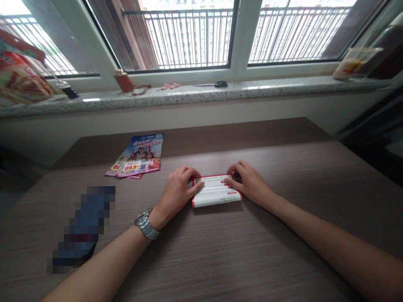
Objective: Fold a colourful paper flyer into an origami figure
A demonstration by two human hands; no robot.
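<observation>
Fingers (pixel 197 187) of your left hand (pixel 176 193) close on the left side of a white printed paper sheet with red-orange edging (pixel 214 192), thumb on top and the others curled at its far corner. Your right hand (pixel 252 184) holds the right side in much the same way. In the head view, the sheet is near the middle of the brown wood-grain tabletop (pixel 195 260), its near edge bowed in a curve. You seem to be shaping or steadying it; keeping that bend even calls for matched pressure from both thumbs, as uneven pressure could skew or crease it.

Beyond your left hand, to the left, lie overlapping glossy blue-and-pink leaflets (pixel 143 155). A dark blue, pixelated object (pixel 86 222) sits beside your left forearm, too obscured to identify; it could get in the way if that arm swings outward. Your left wrist wears a silver metal watch (pixel 147 224). On the speckled stone windowsill (pixel 189 96) are dark-handled scissors (pixel 220 84), a small reddish-brown container (pixel 124 82) and a translucent plastic cup (pixel 354 63), all well apart from the sheet.
</observation>
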